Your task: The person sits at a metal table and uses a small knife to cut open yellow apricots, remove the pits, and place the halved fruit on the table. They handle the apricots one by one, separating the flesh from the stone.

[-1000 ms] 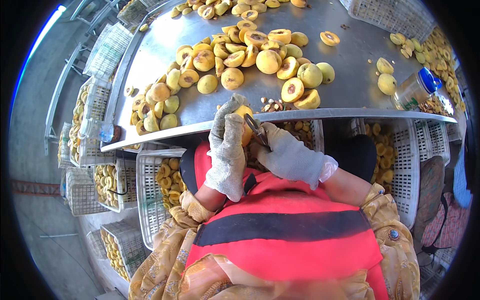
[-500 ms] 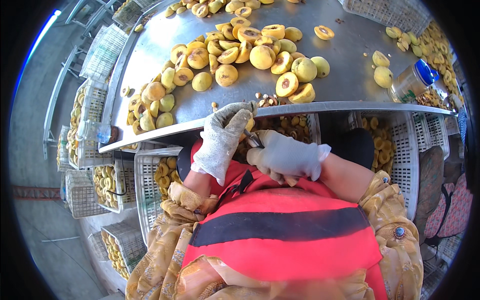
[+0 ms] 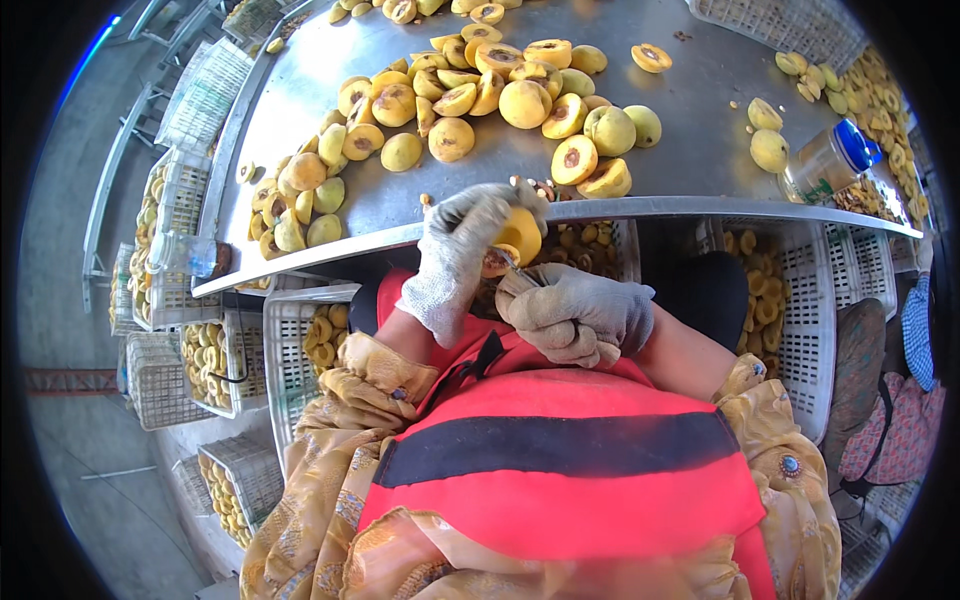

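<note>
My left hand (image 3: 455, 255), in a pale knit glove, grips a yellow peach half (image 3: 519, 236) just in front of the table's near edge. A reddish-brown pit area (image 3: 496, 262) shows at the lower side of the fruit. My right hand (image 3: 585, 315), gloved in grey, is closed round the handle of a small metal pitting tool (image 3: 522, 276). The tool's tip touches the peach at the pit, and its exact shape is partly hidden by the fingers. Beyond my hands, a heap of halved peaches (image 3: 452, 140) lies on the metal table (image 3: 690, 130).
Below the table edge stand white plastic crates holding peach halves, one at left (image 3: 290, 370) and one at right (image 3: 808, 330). A clear jar with a blue lid (image 3: 825, 160) lies on the table at right. More crates (image 3: 165, 385) stand on the floor at left. Another person's sleeve (image 3: 918, 325) shows far right.
The peach half has turned and come into clearer view in my left hand. My right hand has rotated and shifted slightly right, with the tool's tip at the pit.
</note>
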### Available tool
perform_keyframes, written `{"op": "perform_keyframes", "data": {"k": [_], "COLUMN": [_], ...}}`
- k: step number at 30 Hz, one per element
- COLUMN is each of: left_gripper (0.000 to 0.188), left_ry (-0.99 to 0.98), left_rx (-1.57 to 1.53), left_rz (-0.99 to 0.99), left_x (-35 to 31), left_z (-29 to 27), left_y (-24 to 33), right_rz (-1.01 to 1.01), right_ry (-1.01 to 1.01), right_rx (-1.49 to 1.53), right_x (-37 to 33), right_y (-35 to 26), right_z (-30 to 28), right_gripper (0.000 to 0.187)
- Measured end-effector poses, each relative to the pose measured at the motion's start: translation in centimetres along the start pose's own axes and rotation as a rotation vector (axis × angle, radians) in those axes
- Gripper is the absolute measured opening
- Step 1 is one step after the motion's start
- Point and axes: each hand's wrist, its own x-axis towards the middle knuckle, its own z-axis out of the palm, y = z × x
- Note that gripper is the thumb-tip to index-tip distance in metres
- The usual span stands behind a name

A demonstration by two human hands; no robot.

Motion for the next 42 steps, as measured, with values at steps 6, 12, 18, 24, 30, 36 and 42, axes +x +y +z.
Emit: {"op": "perform_keyframes", "data": {"k": [6,12,18,24,30,36,42], "left_gripper": [0.036,0.042,0.051,0.055,0.049,0.052,0.06], "left_ry": [0.301,0.514,0.438,0.223,0.26,-0.044,0.14], "left_rx": [0.184,1.586,1.468,1.772,0.297,-0.546,-0.325], "left_rz": [0.109,-0.223,0.011,-0.151,-0.039,-0.023,0.108], "left_x": [-2.3,-5.2,7.1,9.2,4.2,-0.7,-1.6], "left_z": [-4.2,-12.3,-12.4,-11.8,-11.7,-4.5,-0.2], "left_y": [3.3,13.8,8.8,4.4,4.3,3.7,1.8], "right_rz": [0.096,0.081,0.043,-0.016,-0.112,-0.217,-0.279], "right_ry": [0.179,0.376,0.477,0.535,0.523,0.491,0.628], "right_rx": [-0.45,-0.393,-0.432,-0.398,-0.391,-0.573,-0.876], "right_x": [-2.3,-4.7,-3.0,-3.6,-3.4,-0.1,1.5], "right_y": [-1.5,-0.9,-0.2,1.3,-0.5,-3.3,-2.6], "right_z": [-0.3,-2.9,-2.3,-3.1,-1.5,3.1,3.0], "right_gripper": [0.016,0.018,0.018,0.021,0.018,0.019,0.021]}}
